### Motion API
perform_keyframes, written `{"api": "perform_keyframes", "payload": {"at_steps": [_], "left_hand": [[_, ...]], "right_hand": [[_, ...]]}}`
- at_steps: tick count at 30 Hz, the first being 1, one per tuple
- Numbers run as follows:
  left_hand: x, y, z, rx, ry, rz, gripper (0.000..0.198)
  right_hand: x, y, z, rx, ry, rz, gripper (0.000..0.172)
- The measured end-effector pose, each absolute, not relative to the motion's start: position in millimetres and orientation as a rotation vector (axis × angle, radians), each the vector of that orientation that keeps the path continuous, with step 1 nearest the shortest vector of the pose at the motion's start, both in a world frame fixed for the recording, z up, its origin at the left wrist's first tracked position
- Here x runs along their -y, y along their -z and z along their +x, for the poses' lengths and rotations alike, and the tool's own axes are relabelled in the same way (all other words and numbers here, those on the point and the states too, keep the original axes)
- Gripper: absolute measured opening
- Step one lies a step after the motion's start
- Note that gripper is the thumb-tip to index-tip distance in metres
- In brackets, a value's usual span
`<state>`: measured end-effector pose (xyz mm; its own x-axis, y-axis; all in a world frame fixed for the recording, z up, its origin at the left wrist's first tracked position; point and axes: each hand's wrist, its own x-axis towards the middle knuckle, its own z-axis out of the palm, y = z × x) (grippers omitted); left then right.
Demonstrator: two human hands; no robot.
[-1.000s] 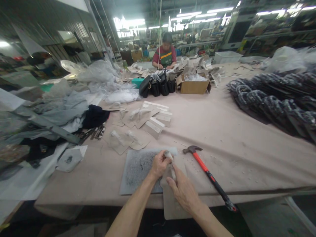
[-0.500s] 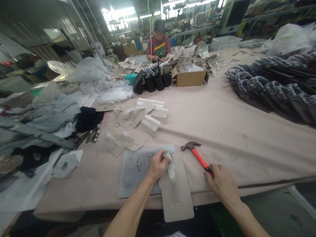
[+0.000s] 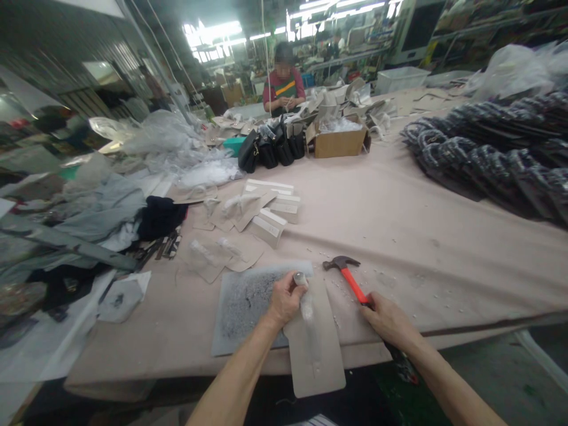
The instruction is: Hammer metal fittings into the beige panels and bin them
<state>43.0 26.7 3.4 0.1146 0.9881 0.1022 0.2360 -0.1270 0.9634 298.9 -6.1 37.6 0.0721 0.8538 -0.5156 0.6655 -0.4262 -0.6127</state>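
My left hand (image 3: 286,299) pinches the folded end of a pale strap (image 3: 309,319) wrapped in clear film. A small round metal piece (image 3: 299,277) shows on top of that fold. The strap runs down a beige bag panel (image 3: 328,355), which lies partly on a grey speckled board (image 3: 242,313) and sticks out past the table's front edge. My right hand (image 3: 390,322) is closed around the handle of a claw hammer (image 3: 355,287) with a red handle. Its dark head is at or near the tabletop, right of the panel; contact is unclear.
Small white bits (image 3: 437,296) are scattered right of the hammer. More beige panels (image 3: 235,207) lie beyond the board. Black bags (image 3: 268,148) and a cardboard box (image 3: 339,144) stand farther back. Dark bag pieces (image 3: 497,154) are piled at right. Across the table sits a person (image 3: 284,89).
My right hand has closed around the hammer's handle, its fingers now wrapped over it. The left hand stays at the strap end. The view has shifted slightly.
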Motion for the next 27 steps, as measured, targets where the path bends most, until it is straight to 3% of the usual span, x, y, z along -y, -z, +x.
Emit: {"api": "perform_keyframes", "payload": {"at_steps": [2, 5, 7, 10, 13, 18, 23, 27], "left_hand": [[-25, -4, 43, -1.263, -1.089, 1.593, 0.012], [-24, -6, 43, -1.27, -1.058, 1.691, 0.012], [-23, -7, 43, -1.27, -1.041, 1.727, 0.015], [-22, -7, 42, -1.262, -1.03, 1.758, 0.018], [-21, -8, 43, -1.253, -1.03, 1.799, 0.015], [-19, -10, 43, -1.271, -1.033, 1.796, 0.011], [-18, -12, 44, -1.227, -1.052, 1.767, 0.007], [-17, -9, 44, -1.216, -1.063, 1.729, 0.007]], "right_hand": [[5, -47, 290, 1.211, -1.661, -1.921, 0.002], [8, -70, 277, 1.119, -1.727, -1.826, 0.006], [13, -89, 273, 1.234, -1.529, -1.795, 0.015], [24, -112, 273, 1.601, -0.952, -1.719, 0.031], [35, -114, 273, 1.936, -0.538, -1.702, 0.032], [35, -129, 274, 2.289, -0.315, -1.703, 0.024], [33, -178, 267, 1.794, 0.076, -1.523, 0.03], [43, -143, 263, 1.943, -0.039, -1.57, 0.03]]}}
